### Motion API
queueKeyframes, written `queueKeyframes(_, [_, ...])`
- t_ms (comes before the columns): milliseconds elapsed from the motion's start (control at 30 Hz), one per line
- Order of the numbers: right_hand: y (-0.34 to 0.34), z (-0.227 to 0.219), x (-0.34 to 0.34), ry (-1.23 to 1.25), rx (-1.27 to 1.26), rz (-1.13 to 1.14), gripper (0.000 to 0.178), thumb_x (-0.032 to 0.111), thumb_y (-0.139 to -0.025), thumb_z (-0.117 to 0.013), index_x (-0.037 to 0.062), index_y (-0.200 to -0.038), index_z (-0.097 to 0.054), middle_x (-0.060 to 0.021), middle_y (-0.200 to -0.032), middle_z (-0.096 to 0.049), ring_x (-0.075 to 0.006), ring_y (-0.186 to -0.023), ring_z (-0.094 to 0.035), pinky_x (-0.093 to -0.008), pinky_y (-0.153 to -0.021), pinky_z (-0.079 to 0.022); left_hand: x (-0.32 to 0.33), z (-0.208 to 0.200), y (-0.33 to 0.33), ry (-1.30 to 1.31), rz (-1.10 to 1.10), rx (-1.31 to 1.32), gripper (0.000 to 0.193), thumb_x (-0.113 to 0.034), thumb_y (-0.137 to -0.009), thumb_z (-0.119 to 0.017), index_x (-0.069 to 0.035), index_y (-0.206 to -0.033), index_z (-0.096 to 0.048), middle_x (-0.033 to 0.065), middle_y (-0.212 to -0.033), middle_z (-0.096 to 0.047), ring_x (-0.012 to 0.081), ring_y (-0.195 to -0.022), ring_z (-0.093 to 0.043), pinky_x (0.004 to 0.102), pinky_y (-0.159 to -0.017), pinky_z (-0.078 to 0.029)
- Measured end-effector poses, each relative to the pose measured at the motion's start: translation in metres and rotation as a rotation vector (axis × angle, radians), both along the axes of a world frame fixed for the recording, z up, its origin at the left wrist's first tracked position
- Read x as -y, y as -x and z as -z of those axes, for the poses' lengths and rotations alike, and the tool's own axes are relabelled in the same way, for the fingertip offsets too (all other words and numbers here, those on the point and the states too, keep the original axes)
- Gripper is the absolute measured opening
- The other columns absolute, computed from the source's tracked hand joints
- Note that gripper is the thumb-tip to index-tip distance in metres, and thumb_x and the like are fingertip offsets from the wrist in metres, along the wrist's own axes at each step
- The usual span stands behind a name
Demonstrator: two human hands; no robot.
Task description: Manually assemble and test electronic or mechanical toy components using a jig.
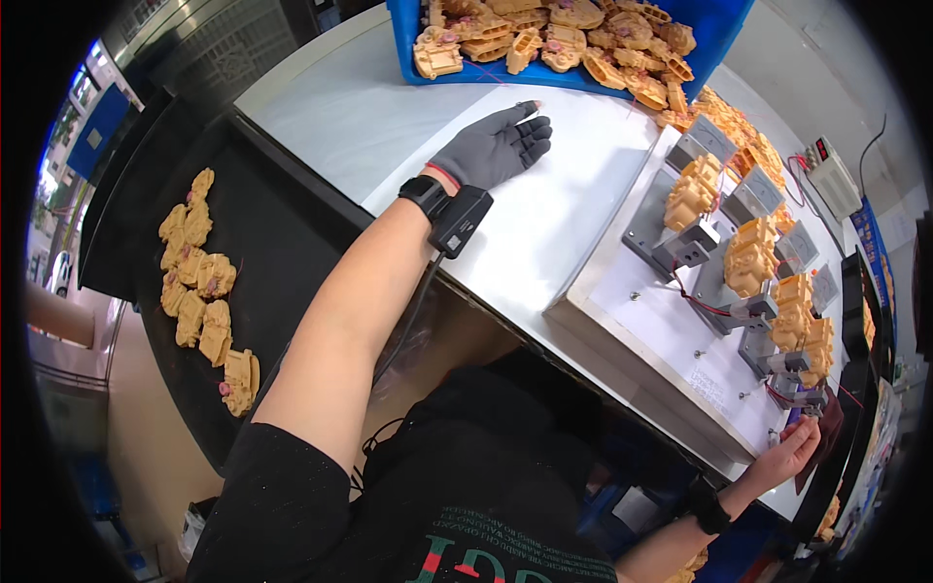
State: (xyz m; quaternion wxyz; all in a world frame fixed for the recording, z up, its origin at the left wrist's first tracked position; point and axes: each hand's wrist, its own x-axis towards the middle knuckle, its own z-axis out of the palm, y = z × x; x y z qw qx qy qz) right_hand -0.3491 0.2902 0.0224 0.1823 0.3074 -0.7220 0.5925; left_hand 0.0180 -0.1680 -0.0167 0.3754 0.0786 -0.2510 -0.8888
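Observation:
My left hand [498,146], in a dark grey glove, hovers above the white worktop with its thumb stretched out and fingers loosely bent, holding nothing. My right hand [792,450] is bare and reaches to the right end of a raised white board [671,335]. Its fingertips pinch at the base of the nearest grey metal fixture [802,396]; what lies between them is too small to tell. Several yellow plastic housings [750,256] sit upright in a row of such fixtures, with red and black wires beside them. A housing [820,352] stands just above my right fingers.
A blue bin [544,80] heaped with yellow housings stands at the far edge, and more are piled behind the fixtures. On the left, several housings [216,277] lie along a black surface [282,223]. A power supply [834,180] stands at the far right.

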Motion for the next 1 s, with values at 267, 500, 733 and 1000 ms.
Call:
queueKeyframes(267, [0.000,0.000,-0.006,0.012,0.008,0.001,0.024,0.025,-0.105,-0.053,0.0024,-0.104,-0.061,0.0025,-0.081,-0.052,-0.0050,-0.071,-0.043,-0.0194,-0.063,-0.035,-0.003,-0.006,0.008,-0.001,-0.014,0.048,0.028,-0.016,-0.103,-0.051,-0.003,-0.129,-0.052,0.0135,-0.114,-0.062,0.0231,-0.105,-0.063,0.0369,-0.093,-0.056])
queueKeyframes(500, [-0.004,-0.001,0.002,0.010,0.038,-0.010,0.023,0.026,-0.105,-0.052,0.0040,-0.104,-0.061,0.0039,-0.080,-0.049,-0.0041,-0.070,-0.041,-0.0190,-0.061,-0.033,-0.001,-0.004,0.007,0.004,0.016,0.047,0.030,-0.016,-0.103,-0.051,-0.004,-0.131,-0.051,0.0135,-0.114,-0.062,0.0233,-0.105,-0.063,0.0375,-0.094,-0.055])
queueKeyframes(733, [-0.015,-0.007,0.000,-0.001,-0.034,-0.012,0.021,0.023,-0.105,-0.051,0.0042,-0.101,-0.059,0.0023,-0.084,-0.050,-0.0064,-0.074,-0.043,-0.0208,-0.066,-0.037,0.000,-0.005,0.010,-0.002,0.077,0.023,0.029,-0.016,-0.103,-0.053,-0.005,-0.130,-0.053,0.0132,-0.114,-0.063,0.0229,-0.103,-0.064,0.0374,-0.095,-0.054])
queueKeyframes(1000, [-0.241,-0.065,0.101,-0.238,-0.424,-1.343,0.031,0.005,-0.078,-0.072,0.0130,-0.109,-0.069,-0.0018,-0.091,-0.067,-0.0209,-0.074,-0.063,-0.0338,-0.066,-0.048,0.001,-0.020,0.002,-0.016,0.020,0.367,0.028,-0.015,-0.100,-0.059,-0.004,-0.125,-0.059,0.0116,-0.106,-0.064,0.0227,-0.100,-0.064,0.0338,-0.090,-0.055])
